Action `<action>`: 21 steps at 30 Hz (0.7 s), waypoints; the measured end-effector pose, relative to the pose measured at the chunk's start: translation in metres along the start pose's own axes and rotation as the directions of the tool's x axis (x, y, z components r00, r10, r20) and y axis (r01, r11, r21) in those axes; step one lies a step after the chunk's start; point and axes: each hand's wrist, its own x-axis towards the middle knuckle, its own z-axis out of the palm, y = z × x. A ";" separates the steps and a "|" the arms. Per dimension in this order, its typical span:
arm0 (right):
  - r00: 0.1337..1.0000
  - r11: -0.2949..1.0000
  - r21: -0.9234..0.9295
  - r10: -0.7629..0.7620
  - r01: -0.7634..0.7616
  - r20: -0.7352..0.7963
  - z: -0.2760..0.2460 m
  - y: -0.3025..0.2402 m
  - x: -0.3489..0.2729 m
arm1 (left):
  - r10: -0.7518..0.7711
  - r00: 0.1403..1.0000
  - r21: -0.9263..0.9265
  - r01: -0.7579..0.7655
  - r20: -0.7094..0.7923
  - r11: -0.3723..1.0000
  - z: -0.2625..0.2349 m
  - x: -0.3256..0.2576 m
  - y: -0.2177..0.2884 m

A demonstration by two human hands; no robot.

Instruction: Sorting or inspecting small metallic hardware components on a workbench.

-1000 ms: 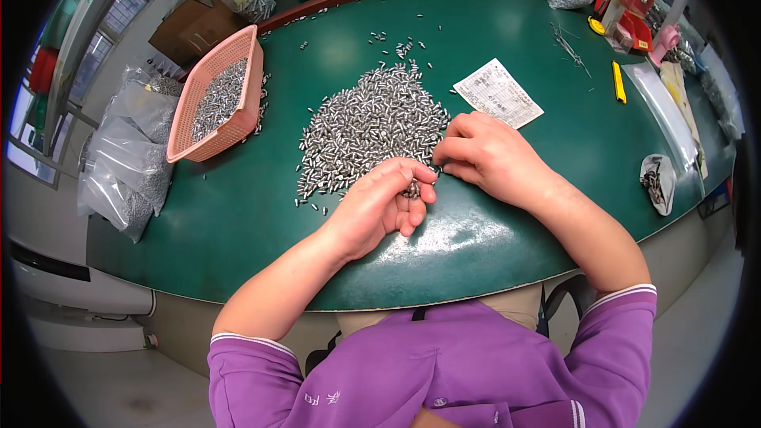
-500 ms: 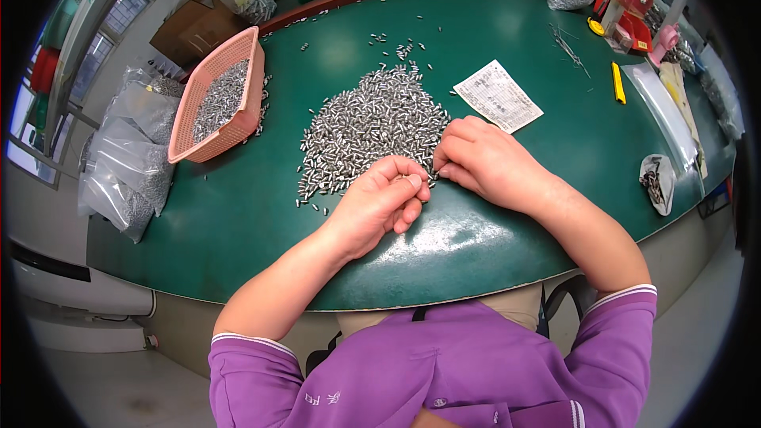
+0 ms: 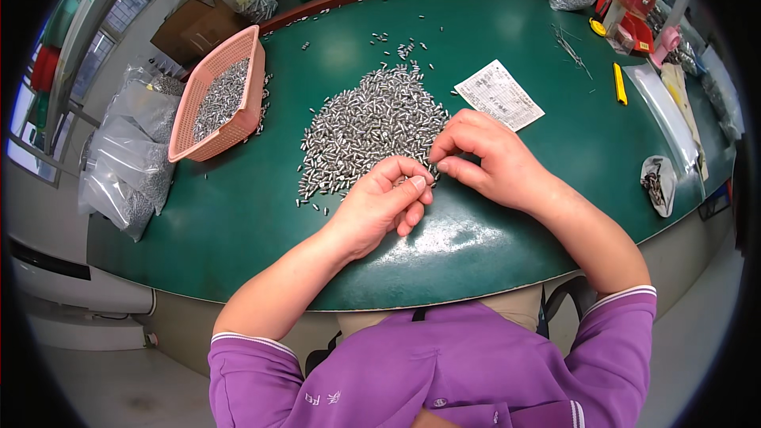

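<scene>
A broad heap of small, shiny metal pins [image 3: 365, 131] lies on the green tabletop in front of me. At its near edge my left hand [image 3: 384, 200] is closed, the thumb pressed to the curled index finger. Whatever sits in that pinch is too small to make out. Just to its right, my right hand [image 3: 495, 160] has its thumb and fingertips drawn together at the heap's lower right edge. Its fingertips partly cover the pins there, so what they hold is hidden. The two hands are close but apart.
On the left stand a pink plastic basket [image 3: 256, 83] of similar pins and clear bags [image 3: 127, 158] of small parts. A paper slip [image 3: 499, 97] lies right of the heap. Farther right are a yellow cutter [image 3: 618, 84], thin wires [image 3: 571, 51] and a small white pouch [image 3: 657, 182].
My right thumb and index finger have opened a little into a wider loop, and the hand has shifted slightly up. My left hand is almost unmoved. The heap looks the same.
</scene>
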 end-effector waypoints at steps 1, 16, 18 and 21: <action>1.000 0.997 -0.082 0.002 -0.002 -0.004 -0.001 0.000 -0.001 | -0.001 1.000 0.000 0.001 -0.001 1.000 0.000 0.000 0.000; 0.996 0.991 -0.124 -0.034 0.044 0.086 0.001 -0.003 -0.001 | -0.011 0.999 -0.005 0.011 -0.038 1.000 0.001 -0.001 0.003; 0.995 0.993 -0.090 -0.071 0.077 0.064 0.000 -0.008 0.000 | -0.007 1.000 0.028 0.007 -0.021 1.000 0.002 -0.001 0.002; 0.991 0.990 -0.056 -0.130 0.132 0.039 0.000 -0.010 0.001 | -0.041 0.999 0.060 0.041 0.001 0.997 0.004 -0.002 0.003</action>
